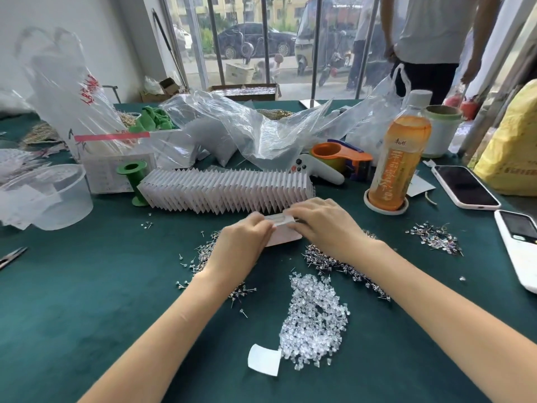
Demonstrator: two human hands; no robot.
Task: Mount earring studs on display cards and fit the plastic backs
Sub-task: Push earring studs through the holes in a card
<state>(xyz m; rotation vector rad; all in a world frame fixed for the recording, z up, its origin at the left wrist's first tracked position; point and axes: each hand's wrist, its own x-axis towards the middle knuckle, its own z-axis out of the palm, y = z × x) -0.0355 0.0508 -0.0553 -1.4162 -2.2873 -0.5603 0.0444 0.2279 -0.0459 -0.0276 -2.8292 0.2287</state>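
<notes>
My left hand point(244, 242) and my right hand point(322, 225) both grip a small stack of white display cards point(286, 235) held just above the green cloth. A long row of folded white cards point(226, 191) lies right behind them. Loose metal earring studs point(334, 263) are heaped under and around my hands, with a second small heap point(436, 238) at the right. A pile of clear plastic backs point(313, 318) lies in front, between my forearms. A single white card point(265, 359) rests near the pile's lower left.
An orange tea bottle point(399, 158) stands on a lid at the right, beside two phones point(465, 186) point(520, 245). A tape dispenser point(340, 158), plastic bags point(247, 129), a clear tub point(58, 196), a green spool point(133, 181) and pliers point(11, 257) surround the work spot. A person stands at the far right.
</notes>
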